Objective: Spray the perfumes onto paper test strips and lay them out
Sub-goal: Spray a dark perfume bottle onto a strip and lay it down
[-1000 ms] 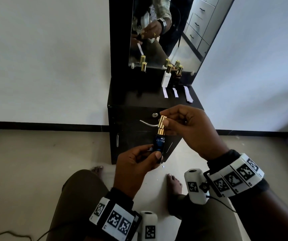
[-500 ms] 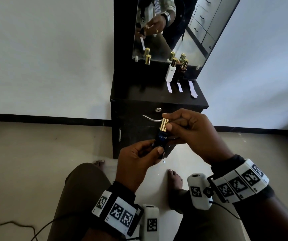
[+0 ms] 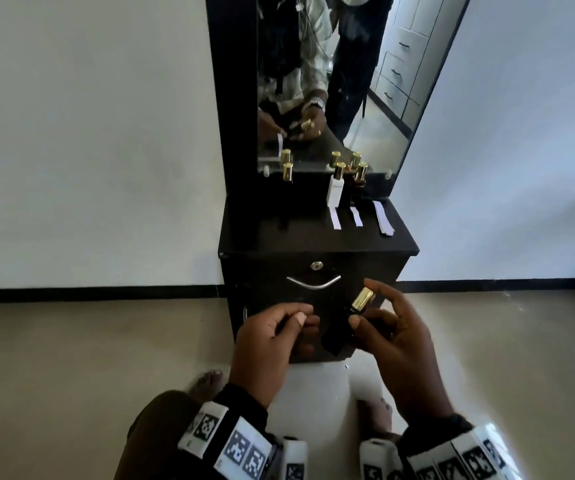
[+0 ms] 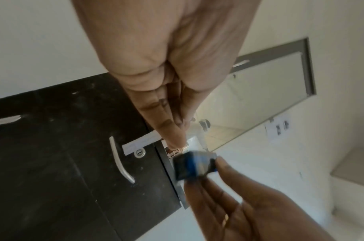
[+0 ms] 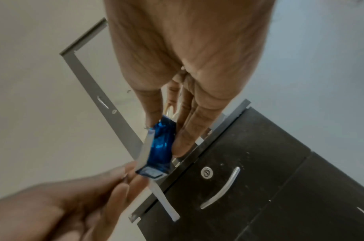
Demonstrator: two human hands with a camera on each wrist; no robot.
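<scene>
Head view: the right hand (image 3: 393,344) clamps a dark blue perfume bottle (image 3: 336,336) with a gold cap (image 3: 362,298), thumb across its body and the other fingers behind it, the capped end tilted up and away from the palm. Just left of that grip the left hand (image 3: 272,337) has its thumb and fingers pressed together; what they pinch cannot be seen here. Well beyond both hands, three paper test strips (image 3: 355,216) already lie side by side on the black cabinet top (image 3: 279,237), with a white bottle (image 3: 335,188) and a dark bottle (image 3: 359,181) standing just behind them and another gold-capped bottle (image 3: 288,172) off to the left. I judge the task to be well along: three strips laid, one more in hand to place, the blue bottle to set down. Whether the left-hand bottle has been sprayed is not shown.

Left wrist view: the left fingers pinch a white strip (image 4: 140,144) that sticks out to the side. The blue bottle's base, blurred, sits just past the fingertips, held by the other hand. Whether the strip is wet cannot be made out.

Right wrist view: the bottle lies between thumb and fingers, its cap mostly hidden behind them. The strip runs alongside the bottle towards the left hand's pinch; whether paper touches glass I cannot tell.
</scene>
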